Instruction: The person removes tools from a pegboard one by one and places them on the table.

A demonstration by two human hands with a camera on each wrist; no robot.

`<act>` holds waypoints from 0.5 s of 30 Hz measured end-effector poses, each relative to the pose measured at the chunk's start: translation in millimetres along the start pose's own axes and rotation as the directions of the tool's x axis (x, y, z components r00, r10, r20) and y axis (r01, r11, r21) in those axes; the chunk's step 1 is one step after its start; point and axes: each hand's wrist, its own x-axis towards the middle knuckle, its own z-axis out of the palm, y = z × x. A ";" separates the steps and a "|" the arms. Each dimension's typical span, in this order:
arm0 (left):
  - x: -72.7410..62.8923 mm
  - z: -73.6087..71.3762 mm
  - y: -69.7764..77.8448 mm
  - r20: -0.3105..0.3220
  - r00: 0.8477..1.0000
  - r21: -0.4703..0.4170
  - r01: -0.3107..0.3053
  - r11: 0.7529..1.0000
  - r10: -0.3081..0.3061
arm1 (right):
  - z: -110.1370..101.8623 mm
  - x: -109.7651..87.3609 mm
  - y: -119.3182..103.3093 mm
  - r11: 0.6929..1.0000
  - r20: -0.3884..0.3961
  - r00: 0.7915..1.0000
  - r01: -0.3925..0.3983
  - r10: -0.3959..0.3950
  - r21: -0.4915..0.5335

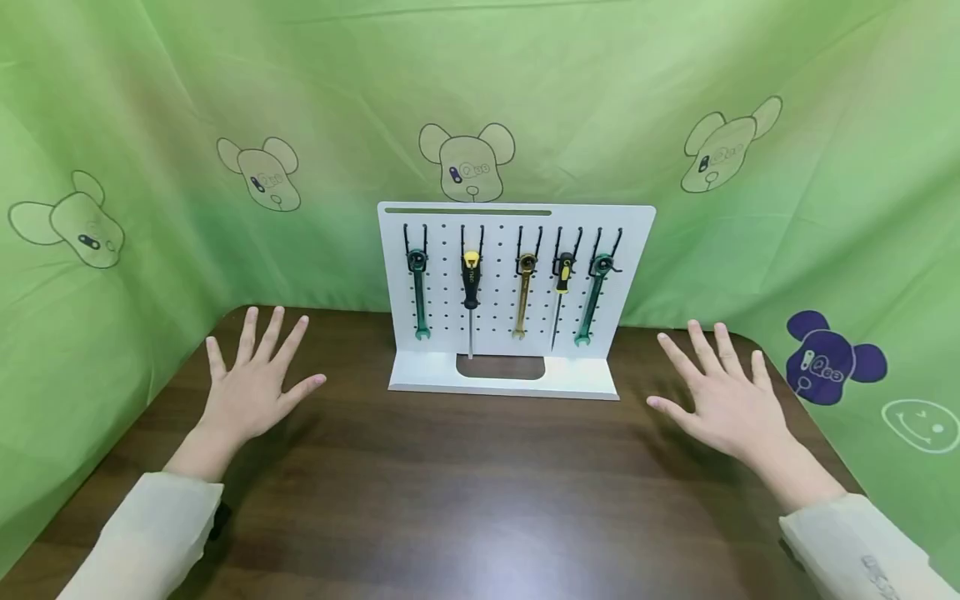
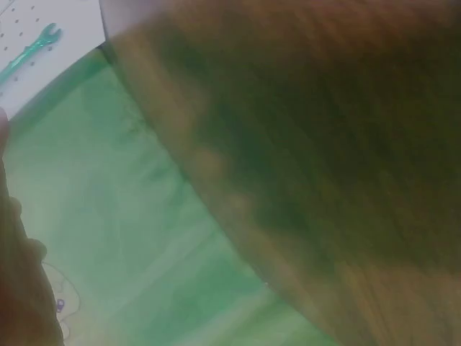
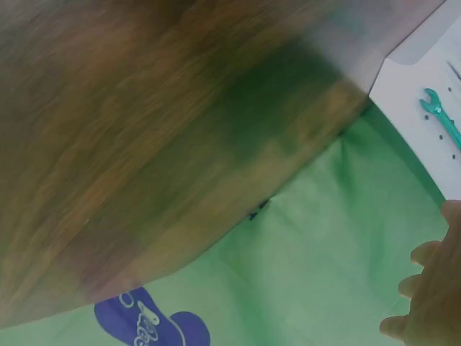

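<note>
A white pegboard stand point(image 1: 501, 379) stands upright at the back middle of the table. From its black hooks hang, left to right, a green wrench point(image 1: 420, 300), a yellow-and-black screwdriver point(image 1: 471, 283), a gold-coloured wrench point(image 1: 522, 296), a thinner black-and-yellow screwdriver point(image 1: 563, 275) and another green wrench point(image 1: 592, 302). To the left of the stand my left hand point(image 1: 251, 392) is spread palm down over the table, fingers straight, holding nothing. My right hand point(image 1: 727, 404) is spread the same way on the right side. In each wrist view only the edge of a hand shows, with a green wrench nearby.
The dark wooden table point(image 1: 465, 475) reaches from me to a green curtain point(image 1: 337, 83) printed with bear heads, which closes in the back and both sides. A slotted opening sits in the stand's base.
</note>
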 end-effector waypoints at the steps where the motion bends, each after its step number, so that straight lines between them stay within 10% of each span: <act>1: 1.3 0.0 0.6 -0.005 1.000 -0.005 -0.004 1.000 0.004 | 0.0 1.4 -1.7 1.000 0.000 1.000 0.002 -0.002 0.003; 15: 33.5 -5.7 25.4 -0.034 0.995 -0.058 -0.091 0.994 0.089 | -5.2 22.4 -39.5 0.997 0.042 0.999 0.027 -0.030 0.068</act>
